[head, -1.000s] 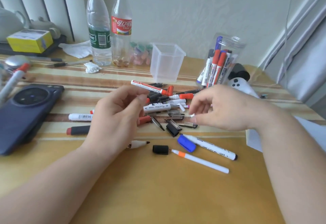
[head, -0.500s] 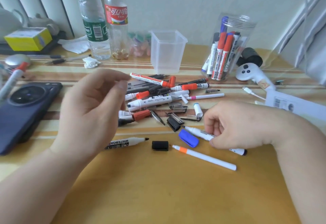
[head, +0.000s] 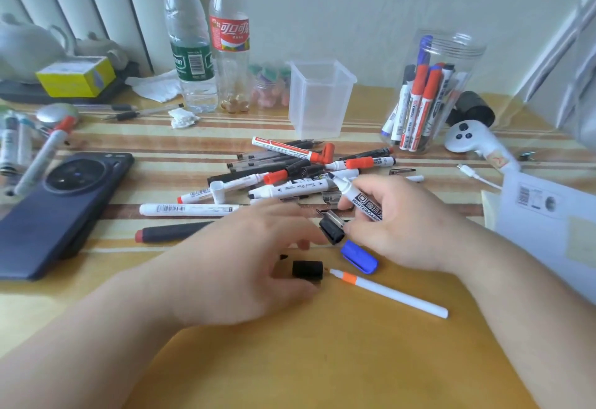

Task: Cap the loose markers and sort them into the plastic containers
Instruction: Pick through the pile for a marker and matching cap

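Two hands low over table. Right hand pinching uncapped whiteboard marker, tip up-left. Left hand loosely spread, fingertips beside black cap. Blue cap just below right hand.

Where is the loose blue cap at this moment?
In the head view the blue cap lies on the table right of centre, just below the right hand and just above the tip of the orange-banded white pen.
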{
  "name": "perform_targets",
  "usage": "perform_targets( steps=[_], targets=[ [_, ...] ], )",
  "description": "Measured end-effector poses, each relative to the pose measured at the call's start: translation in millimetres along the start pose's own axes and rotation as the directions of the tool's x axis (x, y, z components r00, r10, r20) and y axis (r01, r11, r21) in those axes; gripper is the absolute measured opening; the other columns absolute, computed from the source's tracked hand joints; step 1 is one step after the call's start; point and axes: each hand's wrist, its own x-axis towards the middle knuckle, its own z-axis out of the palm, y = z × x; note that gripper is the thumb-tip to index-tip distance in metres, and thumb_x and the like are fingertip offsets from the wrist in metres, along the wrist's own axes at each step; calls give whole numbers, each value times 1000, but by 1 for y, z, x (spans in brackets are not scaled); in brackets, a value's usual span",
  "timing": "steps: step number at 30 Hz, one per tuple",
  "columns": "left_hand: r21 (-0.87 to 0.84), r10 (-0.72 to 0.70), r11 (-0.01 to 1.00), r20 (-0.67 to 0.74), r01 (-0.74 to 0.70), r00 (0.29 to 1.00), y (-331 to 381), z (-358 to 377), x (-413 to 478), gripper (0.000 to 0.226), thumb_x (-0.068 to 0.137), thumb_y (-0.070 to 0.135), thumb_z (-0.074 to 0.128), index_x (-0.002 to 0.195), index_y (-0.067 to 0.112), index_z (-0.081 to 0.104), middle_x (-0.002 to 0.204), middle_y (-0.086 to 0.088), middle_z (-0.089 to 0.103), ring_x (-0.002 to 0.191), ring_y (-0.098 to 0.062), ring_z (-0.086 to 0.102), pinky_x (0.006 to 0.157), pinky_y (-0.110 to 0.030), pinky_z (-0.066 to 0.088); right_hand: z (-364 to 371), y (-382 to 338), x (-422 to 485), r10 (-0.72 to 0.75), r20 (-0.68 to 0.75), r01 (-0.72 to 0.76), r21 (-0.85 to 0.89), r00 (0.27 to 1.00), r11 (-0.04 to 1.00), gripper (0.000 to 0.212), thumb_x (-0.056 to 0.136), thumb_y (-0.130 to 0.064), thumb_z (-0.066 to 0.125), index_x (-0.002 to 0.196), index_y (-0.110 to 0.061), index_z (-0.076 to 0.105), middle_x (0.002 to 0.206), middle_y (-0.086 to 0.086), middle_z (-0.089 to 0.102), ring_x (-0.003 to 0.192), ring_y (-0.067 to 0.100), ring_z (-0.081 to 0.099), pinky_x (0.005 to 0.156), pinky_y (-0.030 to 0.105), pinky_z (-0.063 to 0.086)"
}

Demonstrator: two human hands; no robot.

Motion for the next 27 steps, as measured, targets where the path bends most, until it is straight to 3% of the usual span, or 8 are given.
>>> perform_targets(
  steps=[5,9,10,12,14,17,21,27],
  targets=[
    [19,7,1000,17,-7,1000,2,12,8,33,90,41,56,122,38,65,102,25,46,101,-1,46,96,-26,42,-1,4,1,-44,-90,52,89,995,995,7,86,-21,59,90,-19,64,75,14,63,64,29,54,63,47,49],
    [-300,-173,950,-257,92,951,6,5,8,19,100,31,57,117,31,66,101,12,59,92,0,56,84,-11,40,-1,4,2,-63,-119,93,266,991,959,27,101,-40,52,101,-16,64,70,2,64,55,13,54,53,31,43],
    [-494,-279,865,-331,86,901,7,1,9,18,96,30,61,112,27,66,98,9,64,87,-2,60,82,-14,44,-1,3,0,-92,-113,121,283,989,951,31,103,-43,48,103,-16,63,68,2,62,53,10,51,53,28,42],
    [-854,-460,516,-343,-68,819,6,-5,13,11,90,18,68,101,17,67,93,-2,73,85,-16,69,82,-26,55,-1,-1,-6,-180,-79,196,302,980,933,31,102,-50,42,105,-26,63,64,4,57,52,6,48,55,24,40],
    [-953,-532,213,-298,-215,792,2,-6,15,14,86,5,69,99,7,63,96,-12,75,88,-28,73,84,-34,58,1,-7,-12,-225,-40,225,345,973,911,26,98,-47,42,115,-41,62,62,5,50,56,16,47,54,28,39],
    [-964,-550,21,-233,-265,802,3,-8,15,23,82,-1,65,104,2,59,100,-16,75,96,-33,74,82,-34,61,3,-14,-16,-277,-66,284,301,958,910,24,98,-42,45,115,-46,61,63,6,50,62,31,48,59,43,43],
    [-963,-532,-6,-225,-269,816,6,-10,16,25,84,-6,58,108,1,59,104,-17,74,105,-34,71,89,-37,60,2,-18,-17,-342,-216,396,311,915,864,21,95,-43,48,106,-39,66,61,-3,52,58,21,48,58,41,44],
    [-959,-509,46,-263,-279,820,8,-8,14,20,84,-7,59,101,2,65,99,-18,75,96,-30,73,88,-37,58,-8,-10,-15,-308,-272,392,350,912,851,19,96,-26,54,100,-34,70,63,12,53,58,29,51,56,45,44]
  ],
)
